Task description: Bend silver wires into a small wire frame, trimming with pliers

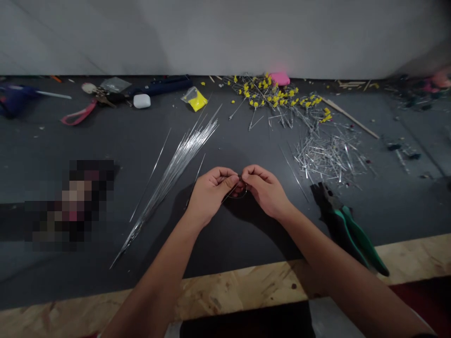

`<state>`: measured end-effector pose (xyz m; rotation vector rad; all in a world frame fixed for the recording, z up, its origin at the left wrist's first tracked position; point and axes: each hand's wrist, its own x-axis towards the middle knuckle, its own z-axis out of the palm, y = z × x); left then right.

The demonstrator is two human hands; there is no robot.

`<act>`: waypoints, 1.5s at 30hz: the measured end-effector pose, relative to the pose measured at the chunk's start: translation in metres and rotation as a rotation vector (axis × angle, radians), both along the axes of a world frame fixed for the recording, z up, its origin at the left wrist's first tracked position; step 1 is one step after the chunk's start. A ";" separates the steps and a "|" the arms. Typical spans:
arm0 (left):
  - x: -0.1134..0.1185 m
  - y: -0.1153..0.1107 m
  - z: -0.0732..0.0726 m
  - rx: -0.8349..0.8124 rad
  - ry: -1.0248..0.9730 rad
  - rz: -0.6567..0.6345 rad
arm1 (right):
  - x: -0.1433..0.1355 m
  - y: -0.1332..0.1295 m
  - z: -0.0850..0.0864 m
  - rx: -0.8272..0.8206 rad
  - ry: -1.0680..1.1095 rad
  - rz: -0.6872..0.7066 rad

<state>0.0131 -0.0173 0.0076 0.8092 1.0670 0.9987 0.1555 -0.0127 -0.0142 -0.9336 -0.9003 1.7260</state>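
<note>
Both hands meet over the dark table, fingertips nearly touching. My left hand (214, 190) pinches a thin wire (230, 193) between thumb and fingers. The thumb and forefinger of my right hand (262, 188) are closed on the same wire, which curves in a small loop below the fingertips. What sits right between the fingertips is too small to make out. Left of my left hand lies a long bundle of straight silver wires (179, 162), with a few single wires beside it. To the right of my right hand is a heap of short wire pieces (327, 157).
Green-handled pliers (352, 234) lie right of my right forearm. Yellow-tipped wire pieces (275, 94), a pink lump (280, 78) and a wooden stick (350, 117) are at the back. A yellow packet (196, 100), a white case (142, 101) and keys (102, 97) lie back left.
</note>
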 end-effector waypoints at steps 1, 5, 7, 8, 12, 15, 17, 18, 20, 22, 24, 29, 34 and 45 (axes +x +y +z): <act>0.001 0.000 0.000 -0.001 -0.007 0.013 | 0.000 0.000 0.000 -0.004 0.003 0.002; 0.002 -0.001 0.000 -0.017 -0.041 0.008 | 0.000 0.000 0.002 -0.007 0.028 0.018; 0.002 -0.001 0.001 -0.024 -0.062 0.003 | 0.001 0.001 0.002 0.000 0.042 0.031; 0.002 -0.001 0.001 -0.024 -0.071 0.004 | 0.001 0.001 0.002 0.006 0.047 0.037; 0.001 -0.001 0.001 -0.035 -0.096 0.016 | 0.001 0.000 0.002 0.034 0.072 0.060; 0.001 -0.001 0.001 -0.061 -0.123 0.008 | 0.001 0.000 0.002 0.062 0.083 0.077; 0.000 -0.001 0.001 -0.072 -0.142 0.005 | 0.001 0.000 0.003 0.079 0.091 0.095; 0.000 0.000 0.001 -0.074 -0.151 0.004 | 0.001 0.000 0.003 0.082 0.096 0.104; -0.001 0.000 0.001 -0.075 -0.164 0.001 | 0.001 0.000 0.003 0.080 0.102 0.116; 0.000 -0.001 0.001 -0.068 -0.159 0.002 | 0.001 0.000 0.002 0.068 0.103 0.121; 0.001 -0.001 0.000 -0.039 -0.122 0.017 | 0.001 0.000 0.002 0.059 0.093 0.110; 0.004 -0.002 -0.002 0.058 -0.044 0.095 | 0.001 0.000 0.002 0.074 0.032 0.084; 0.005 -0.002 -0.005 0.080 -0.020 0.165 | 0.000 0.000 0.003 0.102 -0.047 0.070; 0.002 -0.002 -0.004 0.137 0.179 0.056 | -0.001 0.001 0.001 0.019 -0.100 -0.088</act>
